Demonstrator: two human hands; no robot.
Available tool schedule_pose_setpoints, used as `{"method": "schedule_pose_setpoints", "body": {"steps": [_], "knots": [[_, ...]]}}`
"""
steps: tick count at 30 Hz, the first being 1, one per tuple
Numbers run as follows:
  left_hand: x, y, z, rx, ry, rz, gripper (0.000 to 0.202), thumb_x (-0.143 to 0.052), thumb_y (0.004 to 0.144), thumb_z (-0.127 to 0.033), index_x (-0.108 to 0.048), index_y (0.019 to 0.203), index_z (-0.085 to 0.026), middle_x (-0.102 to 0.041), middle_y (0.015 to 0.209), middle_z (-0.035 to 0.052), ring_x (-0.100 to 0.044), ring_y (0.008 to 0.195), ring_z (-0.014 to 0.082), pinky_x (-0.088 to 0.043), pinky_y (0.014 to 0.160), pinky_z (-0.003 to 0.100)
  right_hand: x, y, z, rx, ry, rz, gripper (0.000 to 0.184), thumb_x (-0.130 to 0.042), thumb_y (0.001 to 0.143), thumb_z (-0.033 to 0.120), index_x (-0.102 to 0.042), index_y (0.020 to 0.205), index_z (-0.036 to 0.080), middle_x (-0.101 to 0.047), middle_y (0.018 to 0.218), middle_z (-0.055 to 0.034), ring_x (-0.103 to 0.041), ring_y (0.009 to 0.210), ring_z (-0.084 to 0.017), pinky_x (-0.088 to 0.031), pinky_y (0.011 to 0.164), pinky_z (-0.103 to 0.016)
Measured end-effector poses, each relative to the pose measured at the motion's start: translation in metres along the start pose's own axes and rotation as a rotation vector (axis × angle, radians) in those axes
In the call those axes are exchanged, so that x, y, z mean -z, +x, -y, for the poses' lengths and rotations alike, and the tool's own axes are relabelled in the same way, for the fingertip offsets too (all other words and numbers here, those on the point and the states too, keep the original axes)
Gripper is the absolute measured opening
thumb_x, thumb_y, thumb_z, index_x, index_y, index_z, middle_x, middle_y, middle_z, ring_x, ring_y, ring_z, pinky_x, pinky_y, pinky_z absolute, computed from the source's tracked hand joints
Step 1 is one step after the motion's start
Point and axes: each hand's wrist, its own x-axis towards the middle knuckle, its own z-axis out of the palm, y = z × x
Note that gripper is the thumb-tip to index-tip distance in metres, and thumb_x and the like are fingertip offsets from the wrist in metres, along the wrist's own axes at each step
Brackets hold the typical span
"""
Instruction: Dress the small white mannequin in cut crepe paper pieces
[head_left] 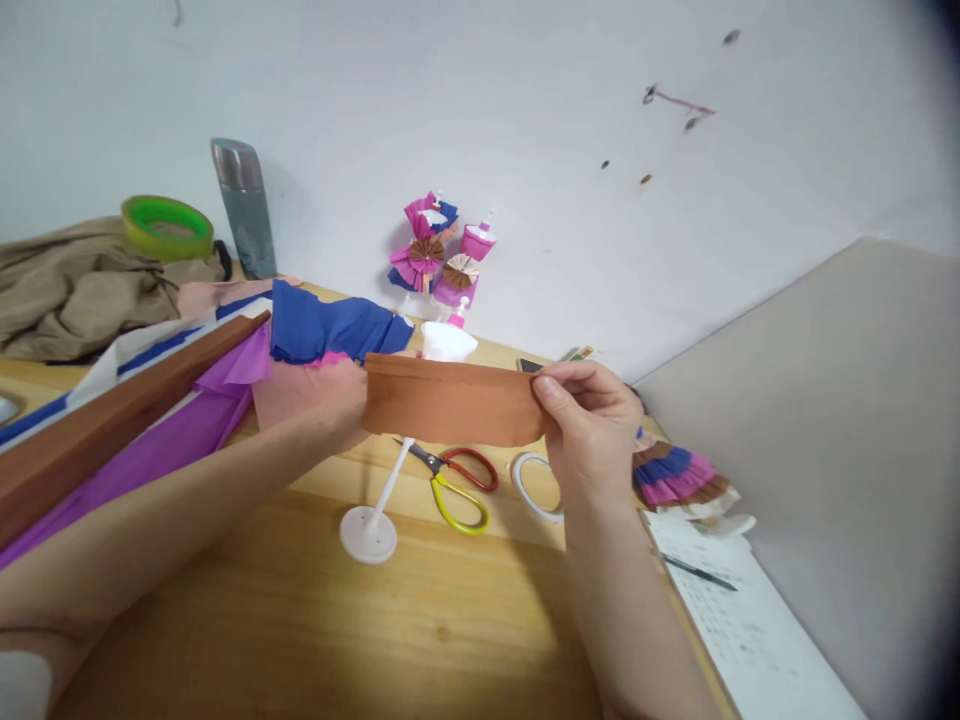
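A strip of brown crepe paper (454,402) is stretched level in front of me, with a narrow fold along its top edge. My right hand (592,410) pinches its right end between thumb and fingers. At the left end, my left hand (349,395) is closed on the paper, its fingers mostly hidden behind the strip. Behind the paper stands a small white stand (367,535) with a round base; the strip covers part of it. A white piece (448,342) shows above the strip. Scissors (450,480) with red and yellow handles lie below the strip, beside a white tape roll (536,487).
Blue crepe paper (337,325), a brown paper roll (135,425) and purple paper (172,465) lie left. Behind are paper-dressed figures (427,250), a bottle (247,210) and green tape (166,228) on cloth (82,285). A pen (699,572) rests on written paper (757,630) at right.
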Motion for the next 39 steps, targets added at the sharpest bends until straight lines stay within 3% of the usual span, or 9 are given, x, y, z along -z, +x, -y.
{"method": "schedule_pose_setpoints", "body": {"steps": [4,7,10,18,39], "knots": [[-0.014,-0.007,-0.015,-0.092,0.073,-0.064,0.028,-0.078,0.07,-0.032,-0.066,0.089,-0.016,-0.066,0.086,0.0031,-0.06,0.08,0.0169,-0.05,0.068,0.026,0.009,0.006,0.0,0.122,-0.053,-0.042,0.012,-0.082,0.061,0.019,-0.072,0.068,0.02,-0.068,0.063,0.0027,-0.057,0.057,-0.01,-0.045,0.057,-0.023],[-0.02,-0.01,-0.025,-0.158,0.148,-0.232,0.017,-0.069,0.076,-0.031,-0.06,0.083,-0.017,-0.058,0.072,-0.0018,-0.053,0.066,0.0115,-0.042,0.059,0.022,0.015,0.009,0.004,0.256,-0.147,-0.099,0.01,-0.08,0.065,0.02,-0.072,0.07,0.02,-0.068,0.065,0.002,-0.059,0.06,-0.011,-0.047,0.06,-0.025],[-0.023,-0.011,-0.03,-0.169,0.187,-0.317,0.015,-0.063,0.08,-0.031,-0.059,0.088,-0.018,-0.06,0.077,-0.0007,-0.053,0.066,0.012,-0.042,0.059,0.024,0.017,0.008,0.01,0.355,-0.266,-0.163,0.009,-0.079,0.069,0.021,-0.071,0.072,0.019,-0.068,0.067,0.0015,-0.06,0.061,-0.012,-0.049,0.06,-0.027],[-0.025,-0.014,-0.025,-0.189,0.183,-0.245,0.016,-0.063,0.081,-0.03,-0.061,0.091,-0.018,-0.063,0.082,0.0017,-0.054,0.072,0.0129,-0.043,0.064,0.024,0.016,0.001,0.014,0.479,-0.47,-0.188,0.009,-0.075,0.075,0.028,-0.071,0.076,0.019,-0.068,0.07,0.0,-0.061,0.061,-0.014,-0.05,0.059,-0.029],[-0.021,-0.009,-0.021,-0.149,0.171,-0.274,0.015,-0.061,0.083,-0.03,-0.061,0.091,-0.017,-0.062,0.081,0.0017,-0.055,0.072,0.0137,-0.043,0.064,0.026,0.018,0.004,0.014,0.486,-0.472,-0.171,0.008,-0.075,0.075,0.026,-0.07,0.075,0.019,-0.068,0.068,0.0006,-0.061,0.06,-0.014,-0.05,0.058,-0.029]]}}
